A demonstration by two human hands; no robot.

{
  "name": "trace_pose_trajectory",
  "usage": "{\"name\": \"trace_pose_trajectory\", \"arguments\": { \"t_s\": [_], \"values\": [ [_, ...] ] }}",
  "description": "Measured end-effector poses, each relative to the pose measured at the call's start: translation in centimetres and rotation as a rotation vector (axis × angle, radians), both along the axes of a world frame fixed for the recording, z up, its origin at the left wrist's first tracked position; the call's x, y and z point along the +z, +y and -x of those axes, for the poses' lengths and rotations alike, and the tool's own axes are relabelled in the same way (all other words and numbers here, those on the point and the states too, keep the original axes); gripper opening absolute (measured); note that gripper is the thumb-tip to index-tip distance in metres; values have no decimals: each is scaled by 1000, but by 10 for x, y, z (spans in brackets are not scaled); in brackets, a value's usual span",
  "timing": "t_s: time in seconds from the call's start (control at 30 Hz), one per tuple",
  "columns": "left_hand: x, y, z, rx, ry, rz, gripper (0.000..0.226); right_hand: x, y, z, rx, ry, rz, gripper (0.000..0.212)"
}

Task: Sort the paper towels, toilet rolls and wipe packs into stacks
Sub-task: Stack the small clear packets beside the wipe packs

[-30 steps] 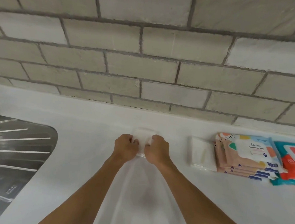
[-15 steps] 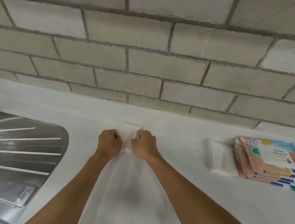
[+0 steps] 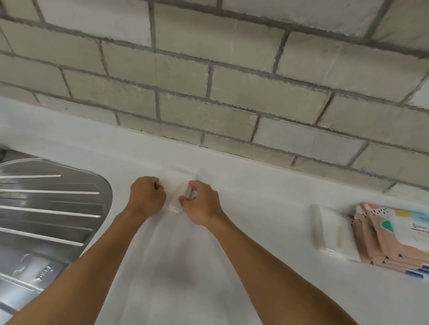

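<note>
- Gripping one white pack (image 3: 177,183) in left hand (image 3: 148,195) and right hand (image 3: 201,202), fingers curled.
- Probably mid-sort; needs carrying right next, onto white stack (image 3: 331,230) beside wipe packs (image 3: 402,236).

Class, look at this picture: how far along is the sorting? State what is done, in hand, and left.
Done: the wipe packs sit stacked at the right, a white bundle beside them. In hand: the left hand and right hand grip a small white pack near the wall. Left: it has yet to join a stack.
</note>
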State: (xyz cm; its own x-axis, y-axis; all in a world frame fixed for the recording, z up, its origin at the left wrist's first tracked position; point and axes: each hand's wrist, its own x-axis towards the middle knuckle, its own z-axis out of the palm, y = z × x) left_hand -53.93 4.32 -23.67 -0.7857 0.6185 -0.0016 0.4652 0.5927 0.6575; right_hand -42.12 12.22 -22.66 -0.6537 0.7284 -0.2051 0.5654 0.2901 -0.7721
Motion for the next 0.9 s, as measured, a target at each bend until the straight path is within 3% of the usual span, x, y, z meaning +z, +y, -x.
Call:
{"name": "trace_pose_trajectory", "arguments": {
  "t_s": [0.17, 0.23, 0.3, 0.37, 0.47, 0.6, 0.9],
  "values": [
    [1, 0, 0, 11, -19, -8, 27, 7, -4, -5, -13, 36, 1, 54],
    [1, 0, 0, 29, 2, 18, 27, 13, -7, -12, -27, 74, 4, 48],
    [0, 1, -4, 55, 96, 23, 41, 17, -11, -22, -67, 131, -14, 36],
    [1, 4, -14, 44, 173, -86, 43, 20, -15, -37, -124, 194, -42, 27],
    [10, 14, -43, -81, 189, -238, 38, 23, -15, -68, -239, 290, -68, 21],
    [24, 33, -102, -210, 71, -310, 33, 26, -8, -124, -395, 317, -124, 18],
    [25, 73, -220, -571, -12, -151, 41, 26, 9, -243, -749, 250, -114, 17]
  ]
}}
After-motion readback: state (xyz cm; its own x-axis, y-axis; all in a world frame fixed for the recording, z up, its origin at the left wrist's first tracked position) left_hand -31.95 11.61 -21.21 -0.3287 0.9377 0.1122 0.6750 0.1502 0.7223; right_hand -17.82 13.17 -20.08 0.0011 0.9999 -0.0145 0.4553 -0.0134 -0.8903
